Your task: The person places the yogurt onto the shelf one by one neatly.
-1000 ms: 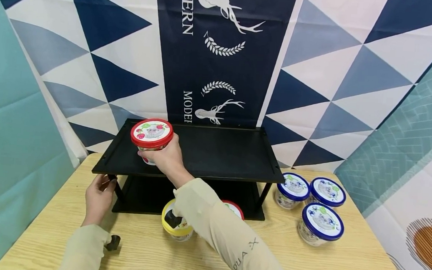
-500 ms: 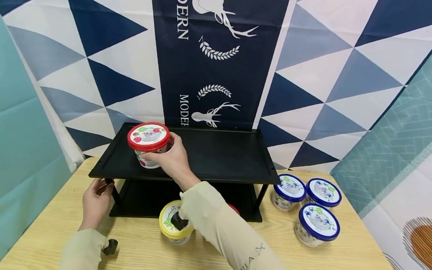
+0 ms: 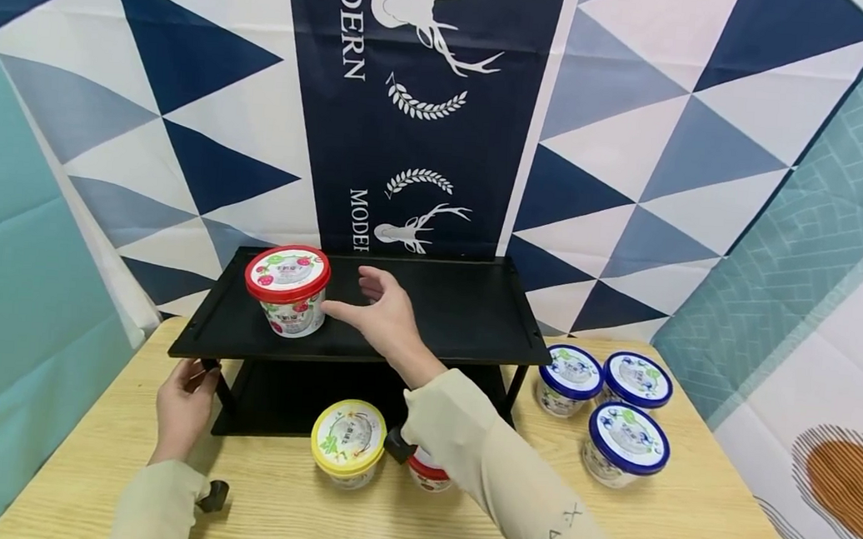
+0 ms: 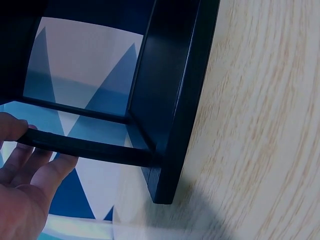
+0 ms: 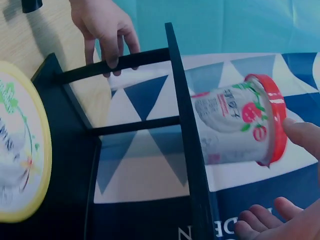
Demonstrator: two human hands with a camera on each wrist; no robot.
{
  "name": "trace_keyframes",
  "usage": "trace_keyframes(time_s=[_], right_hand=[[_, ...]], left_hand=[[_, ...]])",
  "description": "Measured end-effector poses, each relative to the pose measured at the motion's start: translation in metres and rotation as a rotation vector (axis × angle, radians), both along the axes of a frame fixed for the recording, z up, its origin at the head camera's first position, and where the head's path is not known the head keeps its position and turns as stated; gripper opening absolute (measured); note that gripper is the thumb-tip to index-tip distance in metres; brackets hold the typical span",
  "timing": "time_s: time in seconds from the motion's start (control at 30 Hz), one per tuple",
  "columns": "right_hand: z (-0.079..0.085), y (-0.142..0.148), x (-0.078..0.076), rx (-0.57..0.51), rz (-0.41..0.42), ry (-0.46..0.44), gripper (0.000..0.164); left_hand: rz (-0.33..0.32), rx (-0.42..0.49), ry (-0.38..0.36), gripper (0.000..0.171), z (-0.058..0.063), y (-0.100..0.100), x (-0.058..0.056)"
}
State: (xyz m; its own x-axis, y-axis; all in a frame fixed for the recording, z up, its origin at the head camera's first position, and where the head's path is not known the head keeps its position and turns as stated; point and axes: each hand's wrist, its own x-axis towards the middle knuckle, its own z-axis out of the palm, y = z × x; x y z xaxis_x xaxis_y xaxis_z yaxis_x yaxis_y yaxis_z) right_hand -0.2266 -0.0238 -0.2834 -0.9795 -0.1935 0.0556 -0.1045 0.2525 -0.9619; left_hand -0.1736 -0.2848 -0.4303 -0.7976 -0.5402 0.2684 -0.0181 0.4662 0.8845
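Note:
A tub with a red lid (image 3: 287, 280) stands upright on the left part of the black two-tier shelf's top board (image 3: 428, 311). Just to its right is my right hand (image 3: 390, 321), fingers spread apart from the thumb and holding nothing. The thumb's tip is beside the tub; whether it touches, I cannot tell. My left hand (image 3: 185, 407) grips the shelf's front left post (image 4: 95, 151), thumb on one side and fingers on the other in the left wrist view.
In front of the shelf a yellow-lidded tub (image 3: 348, 439) stands on the wooden table (image 3: 294, 519). Another red-lidded tub (image 3: 430, 472) is partly hidden behind my right sleeve. Three blue-lidded tubs (image 3: 628, 438) are grouped at the right. A patterned cloth (image 3: 426, 135) hangs behind.
My right hand has set the red-lidded tub down on the top board, let it go and drawn back to the right. The left hand stays on the post.

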Motion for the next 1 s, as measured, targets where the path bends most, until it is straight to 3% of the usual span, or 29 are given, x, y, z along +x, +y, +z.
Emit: trace_keyframes(time_s=[0.67,1.0], right_hand=[[0.007,0.086,0.015,-0.048,0.013,0.039,0.063],[0.002,0.134,0.028,-0.039,-0.003,-0.017,0.067]], left_hand=[[0.005,0.015,-0.016,0.028,0.002,0.001,-0.001],[0.004,0.009,-0.034,0.03,0.002,0.0,-0.001]])
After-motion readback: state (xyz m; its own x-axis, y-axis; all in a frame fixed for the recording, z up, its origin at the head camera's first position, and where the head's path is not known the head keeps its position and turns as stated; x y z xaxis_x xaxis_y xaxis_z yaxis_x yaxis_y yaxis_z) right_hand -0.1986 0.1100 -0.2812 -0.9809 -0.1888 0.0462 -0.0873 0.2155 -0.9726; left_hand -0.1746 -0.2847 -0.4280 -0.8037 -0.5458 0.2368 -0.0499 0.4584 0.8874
